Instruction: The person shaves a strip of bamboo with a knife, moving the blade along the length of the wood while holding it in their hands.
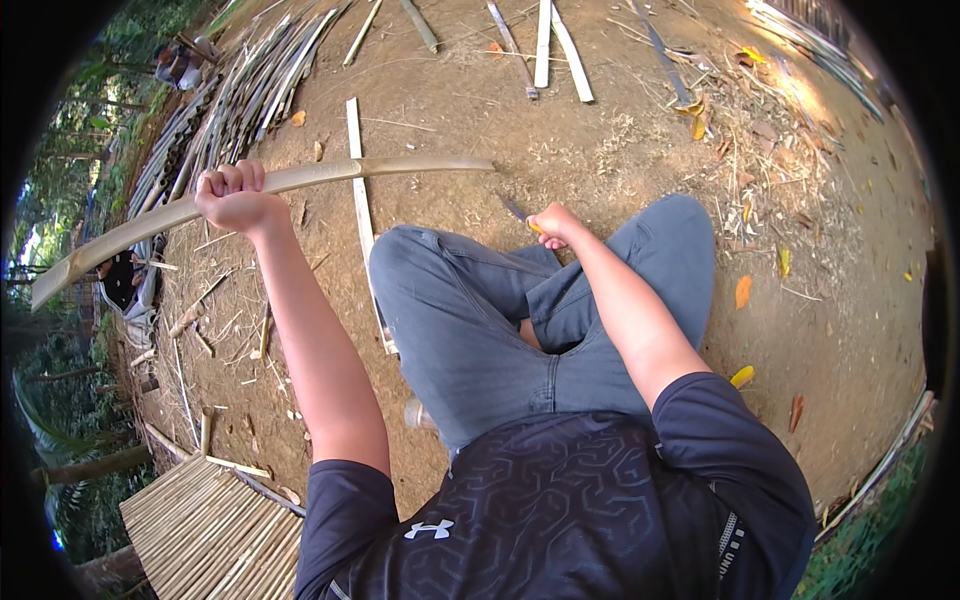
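Observation:
My left hand (238, 198) is closed round a long split bamboo strip (315, 174), held out to the left of my knees. One end of the strip reaches toward the far left; the other extends over the ground ahead of my legs. In my right hand (556, 226), near my right knee, is a knife (515, 210) with a dark blade and an orange-yellow handle mostly covered by my fingers. The blade points forward and left, apart from the bamboo. A pale flat bamboo slat (361, 215) lies on the ground beside my left knee, passing beneath the held strip.
Piled bamboo strips (265, 85) lie at the far left. Loose pale slats (543, 45) and a dark strip (660, 50) rest ahead on the dirt. A slatted bamboo mat (215, 530) is at the near left. Dry leaves and shavings (765, 150) litter the right.

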Motion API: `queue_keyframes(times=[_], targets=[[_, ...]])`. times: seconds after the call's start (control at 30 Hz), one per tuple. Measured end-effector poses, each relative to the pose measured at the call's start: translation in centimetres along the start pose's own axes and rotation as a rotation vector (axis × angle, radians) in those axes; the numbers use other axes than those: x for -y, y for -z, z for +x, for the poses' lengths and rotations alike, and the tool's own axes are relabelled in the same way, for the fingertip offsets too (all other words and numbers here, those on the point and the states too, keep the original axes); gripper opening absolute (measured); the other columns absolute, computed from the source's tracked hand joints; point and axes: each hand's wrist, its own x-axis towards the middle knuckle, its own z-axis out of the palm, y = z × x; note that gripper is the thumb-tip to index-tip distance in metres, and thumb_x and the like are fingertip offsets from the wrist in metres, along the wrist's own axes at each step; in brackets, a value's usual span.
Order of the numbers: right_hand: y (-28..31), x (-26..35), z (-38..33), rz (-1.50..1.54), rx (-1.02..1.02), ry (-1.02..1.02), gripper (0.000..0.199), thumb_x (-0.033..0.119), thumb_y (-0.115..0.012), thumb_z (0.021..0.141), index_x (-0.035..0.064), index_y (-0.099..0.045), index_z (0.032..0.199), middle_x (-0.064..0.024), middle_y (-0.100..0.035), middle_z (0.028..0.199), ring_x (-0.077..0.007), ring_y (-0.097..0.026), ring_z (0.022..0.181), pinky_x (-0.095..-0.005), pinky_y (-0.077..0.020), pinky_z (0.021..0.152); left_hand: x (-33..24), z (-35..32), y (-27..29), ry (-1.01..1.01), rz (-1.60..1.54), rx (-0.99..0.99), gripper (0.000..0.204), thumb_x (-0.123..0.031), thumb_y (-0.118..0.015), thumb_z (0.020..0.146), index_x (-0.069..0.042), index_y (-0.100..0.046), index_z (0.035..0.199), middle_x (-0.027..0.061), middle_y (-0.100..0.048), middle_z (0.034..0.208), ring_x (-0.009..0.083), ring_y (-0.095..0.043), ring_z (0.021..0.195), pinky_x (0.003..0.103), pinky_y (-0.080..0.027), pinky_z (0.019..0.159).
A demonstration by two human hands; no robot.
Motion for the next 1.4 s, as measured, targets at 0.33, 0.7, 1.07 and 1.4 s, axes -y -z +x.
queue_keyframes(times=[0.33,0.7,1.07,1.4], targets=[[15.1,0.5,3.1,-0.385,-0.474,-0.093,0.034,0.025,-0.057,0.092,0.0073,-0.07,0.117,-0.0158,-0.069,0.119,-0.0278,-0.067,0.108,-0.0402,-0.0539,0.09,0.6,1.1,0.9,0.014,0.016,0.009,0.026,-0.02,-0.033,0.086,-0.017,-0.018,0.064,-0.0021,-0.019,0.054,0.0124,-0.013,0.049,0.031,-0.014,0.046],[8.9,3.1,1.4,-0.691,-0.279,0.199,0.042,0.042,-0.052,0.1,0.0081,-0.07,0.116,-0.0166,-0.067,0.123,-0.0317,-0.064,0.115,-0.0442,-0.0504,0.096,0.9,1.5,0.7,0.014,0.034,-0.034,0.028,-0.022,-0.034,0.087,-0.017,-0.018,0.064,-0.0018,-0.019,0.054,0.012,-0.012,0.048,0.03,-0.014,0.045],[19.1,-2.7,5.1,-0.22,-0.76,-0.119,0.033,0.021,-0.052,0.095,0.0006,-0.07,0.114,-0.0182,-0.067,0.124,-0.0336,-0.065,0.115,-0.0406,-0.0534,0.096,1.0,1.3,0.1,-0.004,0.068,-0.016,0.027,-0.023,-0.031,0.088,-0.017,-0.016,0.066,-0.0024,-0.019,0.054,0.0114,-0.013,0.049,0.03,-0.012,0.046],[14.8,-0.5,4.9,-0.847,-0.222,0.101,0.036,0.028,-0.051,0.097,0.003,-0.068,0.117,-0.0224,-0.062,0.128,-0.0359,-0.061,0.12,-0.0438,-0.0487,0.101,0.4,1.2,0.1,-0.008,0.06,-0.01,0.027,-0.022,-0.032,0.087,-0.017,-0.016,0.066,-0.0022,-0.019,0.055,0.0114,-0.013,0.049,0.03,-0.012,0.047]])
